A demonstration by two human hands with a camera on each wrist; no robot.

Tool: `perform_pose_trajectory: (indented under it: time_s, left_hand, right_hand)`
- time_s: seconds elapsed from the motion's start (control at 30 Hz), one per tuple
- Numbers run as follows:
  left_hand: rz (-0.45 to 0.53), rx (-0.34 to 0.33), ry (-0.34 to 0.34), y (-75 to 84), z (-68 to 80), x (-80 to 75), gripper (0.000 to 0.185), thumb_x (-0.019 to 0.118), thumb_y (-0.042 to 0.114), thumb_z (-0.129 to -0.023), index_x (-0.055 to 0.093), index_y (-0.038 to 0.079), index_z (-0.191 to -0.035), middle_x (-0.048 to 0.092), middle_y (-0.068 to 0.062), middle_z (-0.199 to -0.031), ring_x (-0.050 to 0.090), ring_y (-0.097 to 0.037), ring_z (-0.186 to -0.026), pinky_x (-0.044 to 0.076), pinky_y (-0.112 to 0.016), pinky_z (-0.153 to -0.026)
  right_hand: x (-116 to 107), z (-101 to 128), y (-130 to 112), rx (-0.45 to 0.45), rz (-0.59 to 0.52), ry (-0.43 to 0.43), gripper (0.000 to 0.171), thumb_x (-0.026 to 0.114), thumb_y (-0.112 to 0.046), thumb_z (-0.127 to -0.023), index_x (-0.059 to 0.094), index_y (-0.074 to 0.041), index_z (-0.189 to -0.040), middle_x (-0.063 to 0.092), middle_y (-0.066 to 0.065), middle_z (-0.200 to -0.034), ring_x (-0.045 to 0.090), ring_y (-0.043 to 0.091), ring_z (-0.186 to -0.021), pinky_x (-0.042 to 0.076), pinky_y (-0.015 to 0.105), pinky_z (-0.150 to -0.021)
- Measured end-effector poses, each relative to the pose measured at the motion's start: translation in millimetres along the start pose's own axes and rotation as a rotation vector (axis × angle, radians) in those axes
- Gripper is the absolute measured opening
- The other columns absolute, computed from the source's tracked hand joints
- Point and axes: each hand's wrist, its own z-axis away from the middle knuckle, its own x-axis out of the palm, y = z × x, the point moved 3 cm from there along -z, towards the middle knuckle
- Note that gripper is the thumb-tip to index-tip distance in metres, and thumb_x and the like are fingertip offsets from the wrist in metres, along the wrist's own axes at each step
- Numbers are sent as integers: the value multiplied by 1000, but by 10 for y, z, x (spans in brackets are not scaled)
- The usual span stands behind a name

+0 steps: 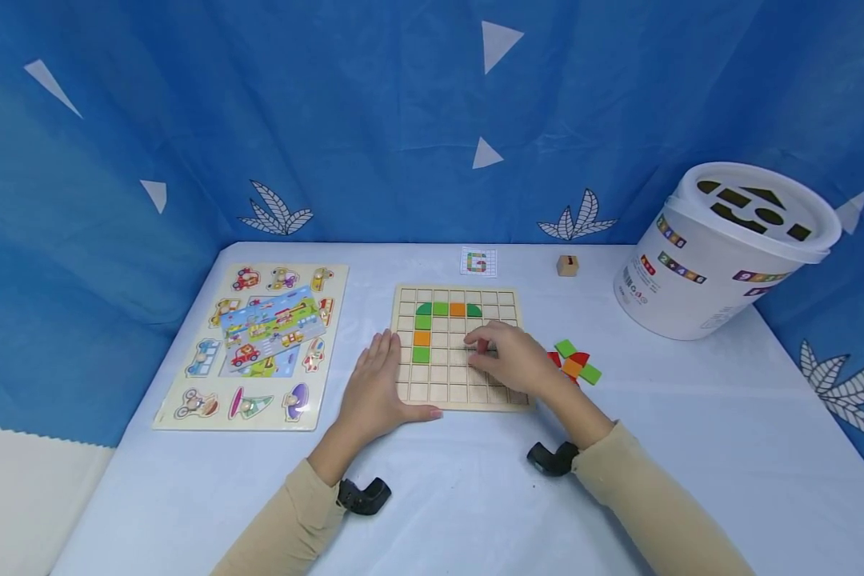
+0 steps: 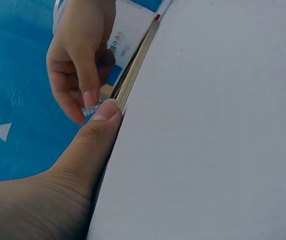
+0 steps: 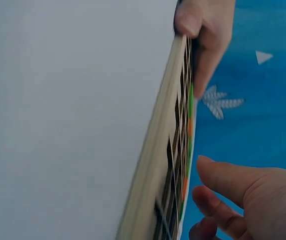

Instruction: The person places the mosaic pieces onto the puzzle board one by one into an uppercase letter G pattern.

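A wooden grid board [image 1: 446, 394] lies flat on the table, with green and orange tiles [image 1: 440, 309] set along its top and left cells. My left hand [image 1: 382, 384] lies flat against the board's left edge, thumb [image 2: 101, 120] along the front edge [image 2: 135, 65]. My right hand [image 1: 491, 352] hovers low over the board's middle right, its curled fingers pinching a small red tile [image 1: 482, 346]. The right wrist view looks edge-on along the board [image 3: 158, 135], with the left hand [image 3: 203, 30] at its far corner and the right hand [image 3: 243, 195] near.
Loose green, red and orange tiles [image 1: 574, 364] lie just right of the board. Behind it are a pattern card [image 1: 478, 262] and a small wooden cube [image 1: 567, 266]. A white shape-sorter bucket [image 1: 720, 256] stands at the back right, a vehicle peg puzzle [image 1: 259, 344] at the left.
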Motion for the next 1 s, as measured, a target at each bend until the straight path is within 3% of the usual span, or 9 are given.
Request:
perform_pose_trajectory:
  time_s: [0.3, 0.47, 0.73, 1.0]
  left_hand:
    - [12, 7, 9, -7, 4, -6, 146, 78, 79, -55, 13, -2, -157, 10, -16, -167, 4, -29, -156, 9, -48, -127]
    - [26, 8, 7, -4, 3, -8, 145, 79, 79, -55, 13, -2, -157, 9, -16, -167, 4, -29, -156, 8, -48, -127]
    - [16, 8, 6, -17, 5, 2, 146, 77, 80, -56, 13, -2, -157, 10, -16, -167, 4, -29, -156, 8, -47, -127]
    - [23, 8, 1, -11, -2, 4, 146, 77, 81, -56, 12, -1, -157, 8, -16, -167, 3, -29, -156, 7, -47, -127]
  right_hand:
    - [-332, 224, 453, 125, 69, 32, 33, 75, -27, -89, 70, -16, -120, 64, 2, -96, 55, 19, -83, 46, 29, -66]
    - [-388, 324, 616, 166, 111, 37, 34, 75, -27, -89, 71, -13, -119, 67, 6, -102, 58, 23, -89, 53, 37, -73]
    - [-366, 344, 735, 155, 110, 28, 31, 76, -26, -88, 73, -12, -115, 68, 6, -105, 60, 23, -94, 54, 46, -86]
    - [-387, 357, 754, 188, 96, 17, 32, 78, -27, -86, 73, -12, -115, 67, 7, -105, 59, 24, -95, 54, 47, -85]
